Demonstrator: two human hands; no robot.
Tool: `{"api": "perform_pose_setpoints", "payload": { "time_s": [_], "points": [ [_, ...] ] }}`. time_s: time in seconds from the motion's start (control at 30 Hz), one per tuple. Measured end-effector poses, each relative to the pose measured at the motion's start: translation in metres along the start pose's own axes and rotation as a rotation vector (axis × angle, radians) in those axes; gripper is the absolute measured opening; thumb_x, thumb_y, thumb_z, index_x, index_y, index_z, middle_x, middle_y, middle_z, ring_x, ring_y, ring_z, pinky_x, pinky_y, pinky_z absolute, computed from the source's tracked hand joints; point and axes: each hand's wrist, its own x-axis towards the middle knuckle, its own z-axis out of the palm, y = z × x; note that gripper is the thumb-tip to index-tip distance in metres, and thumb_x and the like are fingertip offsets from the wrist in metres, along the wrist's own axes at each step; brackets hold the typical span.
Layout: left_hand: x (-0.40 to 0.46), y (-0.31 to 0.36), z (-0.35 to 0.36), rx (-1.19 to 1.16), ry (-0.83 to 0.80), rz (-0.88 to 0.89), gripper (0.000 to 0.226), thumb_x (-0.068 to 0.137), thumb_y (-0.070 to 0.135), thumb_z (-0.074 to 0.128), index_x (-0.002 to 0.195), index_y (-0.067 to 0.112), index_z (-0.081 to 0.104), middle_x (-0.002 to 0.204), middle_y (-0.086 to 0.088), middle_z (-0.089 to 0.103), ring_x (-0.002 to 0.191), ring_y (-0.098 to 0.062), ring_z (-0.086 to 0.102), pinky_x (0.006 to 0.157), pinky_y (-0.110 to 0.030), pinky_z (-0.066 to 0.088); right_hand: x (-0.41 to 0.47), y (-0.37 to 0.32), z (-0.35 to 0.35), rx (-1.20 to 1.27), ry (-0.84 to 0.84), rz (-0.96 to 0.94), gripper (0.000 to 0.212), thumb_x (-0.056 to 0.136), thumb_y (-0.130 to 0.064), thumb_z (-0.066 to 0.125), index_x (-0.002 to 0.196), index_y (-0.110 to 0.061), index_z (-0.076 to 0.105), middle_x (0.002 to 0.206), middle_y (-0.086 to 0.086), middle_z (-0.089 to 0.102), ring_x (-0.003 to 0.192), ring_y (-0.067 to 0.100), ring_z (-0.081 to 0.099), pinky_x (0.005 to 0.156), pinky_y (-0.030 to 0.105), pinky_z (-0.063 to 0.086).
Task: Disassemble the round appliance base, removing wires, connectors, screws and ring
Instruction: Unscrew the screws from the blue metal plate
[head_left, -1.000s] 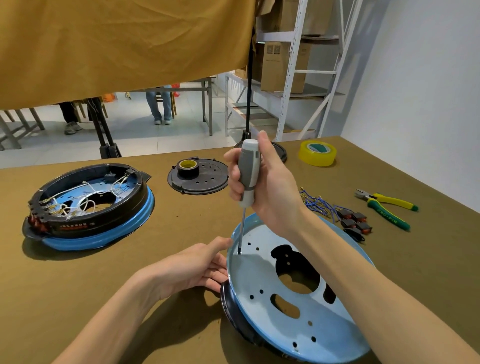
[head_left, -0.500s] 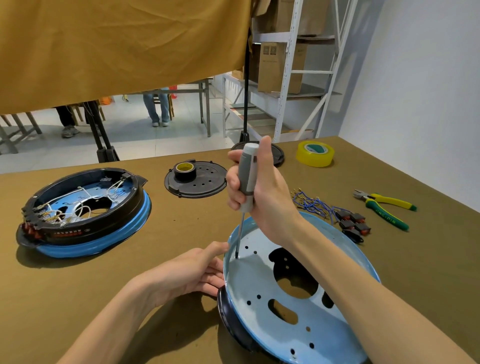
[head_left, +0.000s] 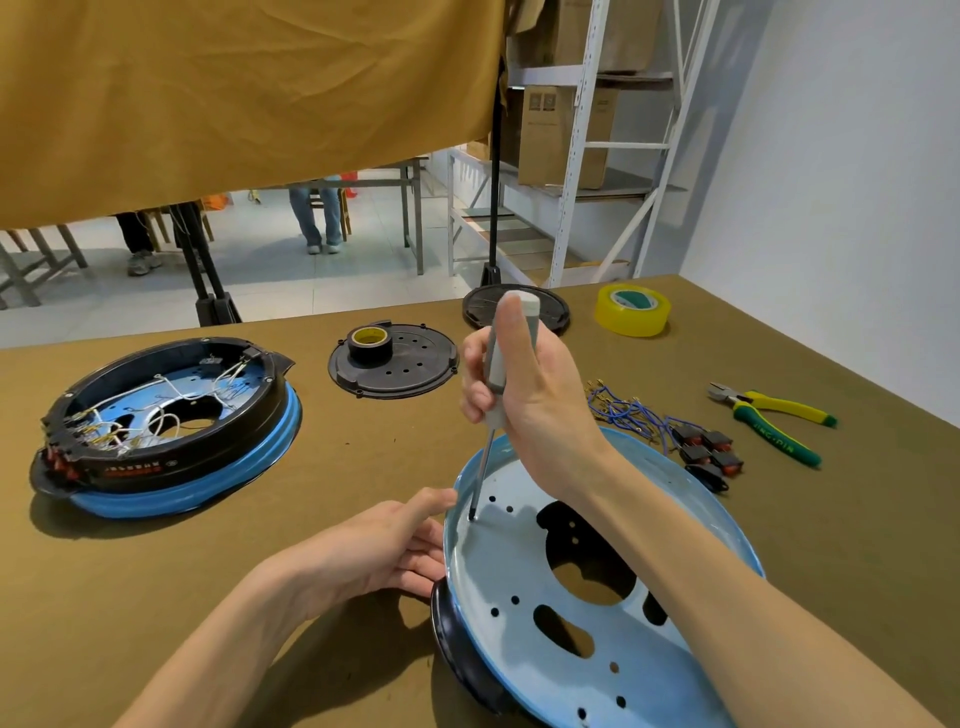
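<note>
Head cam view, only one angle here. The round appliance base (head_left: 545, 587) being worked on sits at the near right of the olive worktop (head_left: 363, 457), pale blue plate facing up with a big cutout in the middle and a bunch of small holes, black ring showing under its near-left edge.

Right hand (head_left: 524, 395) is wrapped around the grey handle of a screwdriver (head_left: 498, 384), fingers curled tight round it with the thumb running up the handle. The shaft comes down nearly upright and the tip sits in the plate close to its left rim, at what looks like a screw, though it's too small to really tell.

Left hand (head_left: 384, 545) is against the left edge of the base, thumb out on top by the rim and the fingers loosely curved along the side. Can't tell whether they actually wrap under it.

Elsewhere on the worktop: a second base (head_left: 166, 426) at far left, black ring on a blue body with white wires inside. A black perforated disc (head_left: 410, 369) behind, with a roll of black tape (head_left: 370, 345) on it. Yellow tape roll (head_left: 632, 310) at the back right. Blue wires (head_left: 623, 410) and black connectors (head_left: 706, 452) lie just beside the base on the right, and green and yellow pliers (head_left: 774, 421) further right.
</note>
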Motion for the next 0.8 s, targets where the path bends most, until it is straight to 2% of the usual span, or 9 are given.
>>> {"api": "perform_pose_setpoints", "payload": {
  "time_s": [0.13,0.2,0.3,0.37,0.43,0.5,0.6,0.7,0.8],
  "points": [
    [-0.001,0.001,0.001,-0.019,0.010,-0.001,0.085,0.071,0.073,0.063,0.118,0.003,0.075,0.117,-0.023,0.074,0.083,-0.018,0.072,0.077,-0.027,0.059,0.000,0.001,-0.006,0.037,0.000,0.045,0.063,0.092,-0.070,0.052,0.095,-0.010,0.070,0.078,0.004,0.065,0.063,0.017,0.058,0.066,0.032,0.052],
    [-0.003,0.002,0.002,-0.019,0.001,-0.001,0.088,0.071,0.074,0.063,0.123,0.004,0.073,0.121,-0.024,0.072,0.085,-0.018,0.071,0.080,-0.028,0.060,0.000,0.001,-0.003,0.091,-0.013,0.083,0.060,0.096,-0.067,0.042,0.099,-0.015,0.073,0.076,0.005,0.063,0.059,0.016,0.055,0.063,0.033,0.051],
    [-0.005,0.005,0.006,-0.030,0.010,0.003,0.090,0.069,0.074,0.063,0.124,0.004,0.072,0.116,-0.022,0.074,0.085,-0.018,0.070,0.079,-0.027,0.060,0.000,-0.001,0.003,-0.004,-0.009,0.036,0.066,0.082,-0.085,0.045,0.073,-0.024,0.068,0.061,0.006,0.051,0.047,0.015,0.043,0.055,0.031,0.045],
    [-0.007,0.005,0.008,-0.042,0.027,-0.001,0.092,0.065,0.074,0.064,0.124,0.003,0.071,0.109,-0.017,0.076,0.081,-0.017,0.071,0.076,-0.027,0.059,-0.001,0.000,0.003,-0.048,-0.020,-0.004,0.063,0.077,-0.083,0.049,0.065,-0.023,0.060,0.055,0.004,0.047,0.045,0.015,0.042,0.052,0.029,0.044],
    [-0.009,0.006,0.011,-0.035,0.033,-0.001,0.094,0.064,0.075,0.064,0.124,0.004,0.071,0.115,-0.019,0.075,0.084,-0.017,0.071,0.078,-0.028,0.060,-0.001,0.001,0.000,0.004,-0.008,-0.004,0.062,0.089,-0.075,0.050,0.083,-0.014,0.060,0.067,0.005,0.059,0.053,0.017,0.052,0.055,0.030,0.049],
    [-0.011,0.008,0.012,-0.034,0.044,0.003,0.096,0.063,0.076,0.064,0.126,0.004,0.070,0.120,-0.021,0.073,0.086,-0.018,0.072,0.079,-0.028,0.060,-0.001,0.004,-0.004,0.044,-0.020,0.009,0.058,0.099,-0.065,0.041,0.096,-0.012,0.067,0.081,0.005,0.067,0.065,0.019,0.058,0.062,0.033,0.051],
    [-0.013,0.010,0.017,-0.043,0.069,0.000,0.096,0.065,0.075,0.062,0.127,0.001,0.069,0.113,-0.019,0.076,0.082,-0.017,0.071,0.077,-0.027,0.060,-0.002,0.001,0.003,0.013,0.003,0.021,0.060,0.090,-0.076,0.043,0.095,-0.022,0.069,0.076,0.003,0.064,0.059,0.017,0.054,0.061,0.036,0.047],
    [-0.012,0.011,0.020,-0.070,0.095,-0.016,0.080,0.089,0.066,0.056,0.130,-0.002,0.066,0.107,-0.015,0.075,0.082,-0.017,0.068,0.079,-0.027,0.058,-0.002,0.000,0.009,-0.032,0.036,-0.008,0.086,0.065,-0.090,0.060,0.098,-0.011,0.049,0.070,-0.003,0.060,0.049,0.013,0.048,0.050,0.029,0.044],
    [-0.014,0.012,0.020,-0.055,0.096,-0.022,0.072,0.096,0.061,0.049,0.130,0.000,0.067,0.117,-0.021,0.074,0.087,-0.018,0.067,0.084,-0.029,0.058,-0.004,0.001,0.005,-0.030,0.039,-0.031,0.074,0.082,-0.079,0.058,0.101,-0.008,0.049,0.077,0.000,0.065,0.054,0.014,0.054,0.054,0.026,0.047]
  ]
}}
